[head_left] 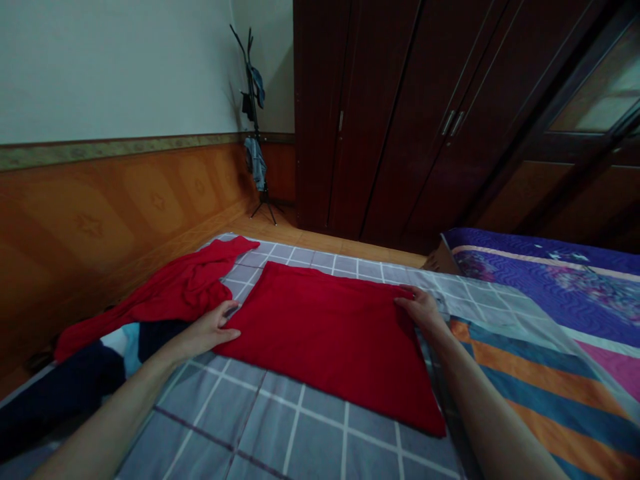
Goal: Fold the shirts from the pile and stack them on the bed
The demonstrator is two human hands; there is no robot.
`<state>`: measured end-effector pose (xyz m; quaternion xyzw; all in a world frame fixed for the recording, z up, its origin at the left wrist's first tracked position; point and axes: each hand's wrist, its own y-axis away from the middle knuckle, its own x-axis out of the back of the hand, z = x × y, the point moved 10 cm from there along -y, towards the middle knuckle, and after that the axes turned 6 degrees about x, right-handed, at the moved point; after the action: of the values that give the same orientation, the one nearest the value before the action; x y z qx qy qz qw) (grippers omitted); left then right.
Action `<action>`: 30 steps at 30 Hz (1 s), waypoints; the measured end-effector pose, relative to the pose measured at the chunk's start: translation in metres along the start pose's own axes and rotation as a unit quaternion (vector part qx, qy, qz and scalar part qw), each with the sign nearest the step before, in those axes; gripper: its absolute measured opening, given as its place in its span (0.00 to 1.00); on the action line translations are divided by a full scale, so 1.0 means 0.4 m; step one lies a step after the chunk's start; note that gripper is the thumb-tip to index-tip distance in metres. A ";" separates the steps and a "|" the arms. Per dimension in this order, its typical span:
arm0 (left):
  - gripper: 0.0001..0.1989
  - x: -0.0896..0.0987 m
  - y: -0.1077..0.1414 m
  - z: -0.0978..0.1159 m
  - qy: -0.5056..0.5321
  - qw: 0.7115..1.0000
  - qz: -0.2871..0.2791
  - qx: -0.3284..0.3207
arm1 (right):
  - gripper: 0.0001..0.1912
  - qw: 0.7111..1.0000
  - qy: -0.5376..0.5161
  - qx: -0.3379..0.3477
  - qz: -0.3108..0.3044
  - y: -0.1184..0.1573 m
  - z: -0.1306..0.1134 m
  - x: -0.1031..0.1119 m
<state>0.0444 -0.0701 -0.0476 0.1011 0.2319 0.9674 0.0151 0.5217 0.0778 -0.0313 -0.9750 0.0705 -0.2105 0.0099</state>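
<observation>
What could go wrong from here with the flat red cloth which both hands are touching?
The left hand is at one side and the right hand near the far right corner, so the red cloth might sag or crease if lifted. The crumpled red garment lies close to the left hand and could get caught.

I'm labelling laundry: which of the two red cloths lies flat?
The smooth red cloth with the left hand and right hand at its edges; the other red cloth, further left, lies rumpled.
</observation>
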 end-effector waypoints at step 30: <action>0.07 -0.785 0.244 0.224 -0.544 0.714 -0.158 -0.412 | 0.23 0.994 0.096 0.042 0.042 0.009 -0.041 0.023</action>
<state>0.3717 -0.1412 0.0155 0.5555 -0.2251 0.7284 0.3319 0.5225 0.0731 -0.0127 -0.9453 0.1030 -0.3051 0.0524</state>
